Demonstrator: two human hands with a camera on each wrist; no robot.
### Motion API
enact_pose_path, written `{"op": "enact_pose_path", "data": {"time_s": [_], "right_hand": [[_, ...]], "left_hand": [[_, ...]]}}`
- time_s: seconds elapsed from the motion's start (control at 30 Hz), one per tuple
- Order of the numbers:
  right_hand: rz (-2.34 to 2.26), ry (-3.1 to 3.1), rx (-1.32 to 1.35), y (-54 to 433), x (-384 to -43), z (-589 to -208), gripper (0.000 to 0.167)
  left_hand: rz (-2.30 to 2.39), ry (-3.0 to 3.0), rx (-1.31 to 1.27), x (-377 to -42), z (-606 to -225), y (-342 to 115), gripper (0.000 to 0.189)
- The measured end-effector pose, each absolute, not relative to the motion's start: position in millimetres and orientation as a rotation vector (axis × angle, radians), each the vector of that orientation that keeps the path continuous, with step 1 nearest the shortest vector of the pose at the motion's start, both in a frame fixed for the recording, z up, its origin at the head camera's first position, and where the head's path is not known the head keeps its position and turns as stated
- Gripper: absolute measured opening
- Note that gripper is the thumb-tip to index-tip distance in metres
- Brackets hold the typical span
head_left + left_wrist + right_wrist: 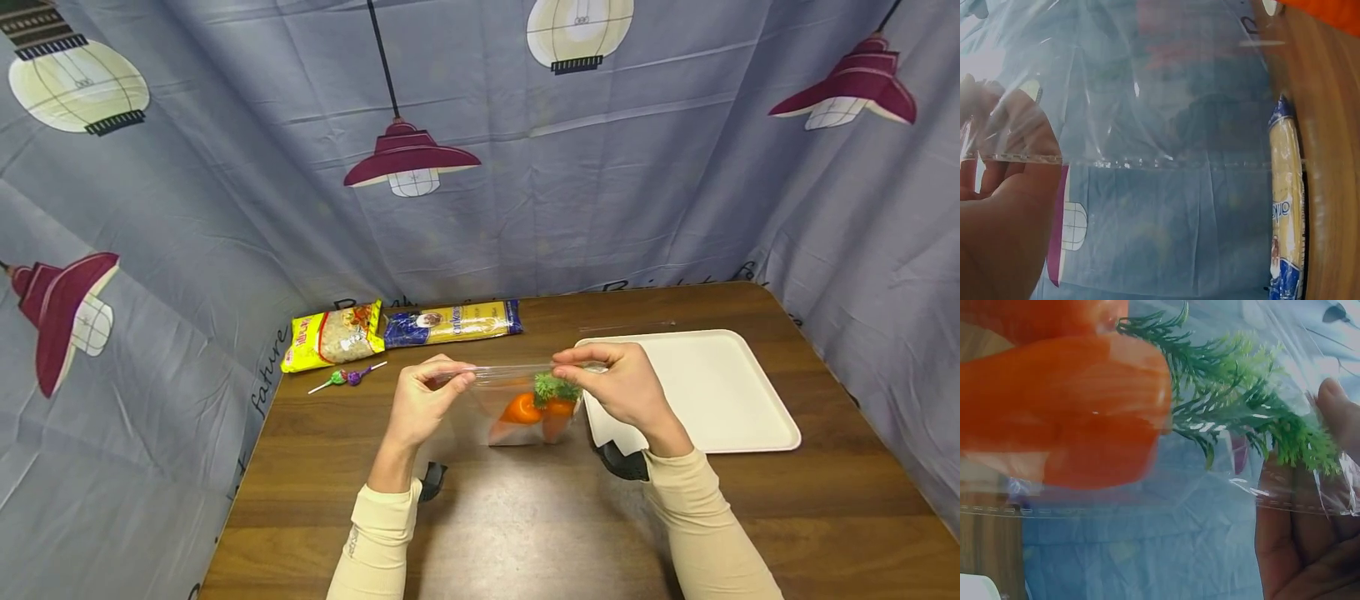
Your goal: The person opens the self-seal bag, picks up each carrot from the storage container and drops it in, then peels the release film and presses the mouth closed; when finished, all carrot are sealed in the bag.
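A clear plastic bag (487,398) hangs upright above the wooden table between my two hands. Two orange carrots (522,408) with leafy green tops (555,388) are inside, toward its right side. At the bag's upper left corner, my left hand (420,404) pinches the edge between thumb and fingers. My right hand (622,387) pinches the upper right corner, close to the leaves. The right wrist view shows a carrot (1072,394) large behind the film. In the left wrist view, the bag's film (1147,112) spreads beside the left hand (1010,162).
A white tray (712,392) lies at the right. Along the back left are a yellow food packet (337,335) and a long blue-and-gold packet (457,323). Two lollipops (347,377) lie before them. A thin clear strip (630,325) lies behind the tray.
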State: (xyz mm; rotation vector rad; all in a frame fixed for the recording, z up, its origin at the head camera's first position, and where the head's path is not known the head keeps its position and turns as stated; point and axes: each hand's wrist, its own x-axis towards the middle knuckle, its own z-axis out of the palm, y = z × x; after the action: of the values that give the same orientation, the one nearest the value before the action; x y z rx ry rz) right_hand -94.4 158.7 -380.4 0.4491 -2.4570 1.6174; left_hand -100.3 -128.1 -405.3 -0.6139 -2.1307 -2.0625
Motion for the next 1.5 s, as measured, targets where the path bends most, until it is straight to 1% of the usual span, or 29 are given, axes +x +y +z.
{"op": "enact_pose_path", "data": {"time_s": [0.1,0.27,0.33,0.4,0.43,0.5,0.6,0.63,0.67,0.73,0.87,1.0,1.1,1.27,1.5], "right_hand": [[1.644,-2.431,0.457,159,-95,-381,0.011],[1.583,-2.404,0.445,158,-95,-384,0.011],[1.583,-2.399,0.455,157,-95,-384,0.011],[1.611,-2.397,0.478,155,-94,-385,0.013],[1.631,-2.392,0.492,154,-93,-385,0.017],[1.693,-2.382,0.523,154,-92,-386,0.03],[1.765,-2.392,0.551,154,-92,-388,0.057],[1.776,-2.398,0.551,155,-92,-388,0.062],[1.782,-2.408,0.546,155,-92,-389,0.063],[1.775,-2.422,0.535,154,-92,-389,0.056],[1.741,-2.418,0.518,153,-92,-389,0.028],[1.73,-2.416,0.513,157,-92,-389,0.016],[1.74,-2.412,0.478,162,-92,-388,0.013],[1.715,-2.399,0.421,168,-91,-387,0.013],[1.681,-2.379,0.463,167,-81,-379,0.013]], "left_hand": [[-2.125,-2.132,-0.641,-101,-407,-130,0.021],[-2.24,-2.124,-0.75,-105,-412,-129,0.051],[-2.232,-2.137,-0.77,-106,-413,-125,0.056],[-2.201,-2.164,-0.742,-106,-412,-121,0.051],[-2.195,-2.168,-0.728,-106,-411,-118,0.044],[-2.178,-2.173,-0.694,-105,-409,-114,0.033],[-2.159,-2.16,-0.664,-103,-407,-111,0.021],[-2.151,-2.154,-0.663,-102,-406,-110,0.019],[-2.142,-2.152,-0.663,-101,-406,-110,0.018],[-2.127,-2.149,-0.65,-100,-405,-109,0.016],[-2.117,-2.143,-0.581,-99,-403,-111,0.015],[-2.111,-2.147,-0.529,-98,-402,-118,0.016],[-2.082,-2.15,-0.506,-99,-401,-125,0.016],[-2.019,-2.138,-0.477,-96,-399,-135,0.01],[-2.015,-2.125,-0.508,-82,-390,-143,0.013]]}}
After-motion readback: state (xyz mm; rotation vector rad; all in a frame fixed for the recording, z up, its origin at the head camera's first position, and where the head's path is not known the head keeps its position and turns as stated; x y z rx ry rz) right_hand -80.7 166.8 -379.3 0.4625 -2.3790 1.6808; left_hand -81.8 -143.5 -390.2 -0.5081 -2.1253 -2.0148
